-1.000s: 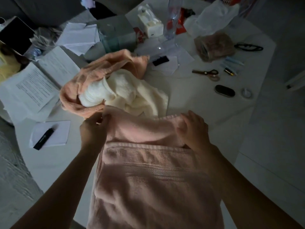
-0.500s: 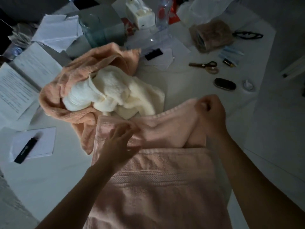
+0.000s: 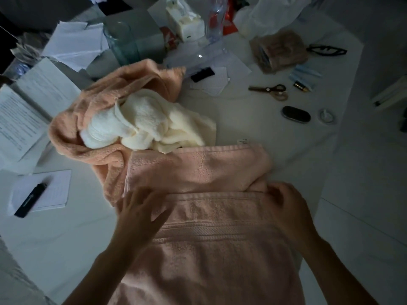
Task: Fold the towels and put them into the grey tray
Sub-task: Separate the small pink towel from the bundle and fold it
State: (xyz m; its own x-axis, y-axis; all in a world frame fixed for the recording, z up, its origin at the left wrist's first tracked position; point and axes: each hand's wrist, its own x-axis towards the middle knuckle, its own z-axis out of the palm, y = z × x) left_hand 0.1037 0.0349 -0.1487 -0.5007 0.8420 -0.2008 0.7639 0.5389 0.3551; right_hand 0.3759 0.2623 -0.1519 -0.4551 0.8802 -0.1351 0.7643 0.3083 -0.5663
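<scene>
A light pink towel (image 3: 209, 238) lies spread on the white table (image 3: 253, 133) in front of me, its far end folded back as a flap. My left hand (image 3: 143, 210) rests flat on the towel's left side at the fold line, fingers spread. My right hand (image 3: 284, 205) is at the right end of that fold line, fingers curled on the towel's edge. Beyond the flap lies a crumpled peach towel (image 3: 105, 102) with a bunched cream towel (image 3: 154, 119) on it. A grey box-like container (image 3: 143, 23) stands at the back.
A glass (image 3: 119, 40) stands before the grey container. Printed papers (image 3: 26, 115) and a notepad (image 3: 55, 188) with a black pen (image 3: 30, 199) lie at the left. Scissors (image 3: 271, 91), a black oval case (image 3: 296, 114) and small clutter lie at the right.
My right hand has let the far right corner drop and drawn back to the fold line. The flap now lies flat. My left hand has slid nearer along the towel's left side.
</scene>
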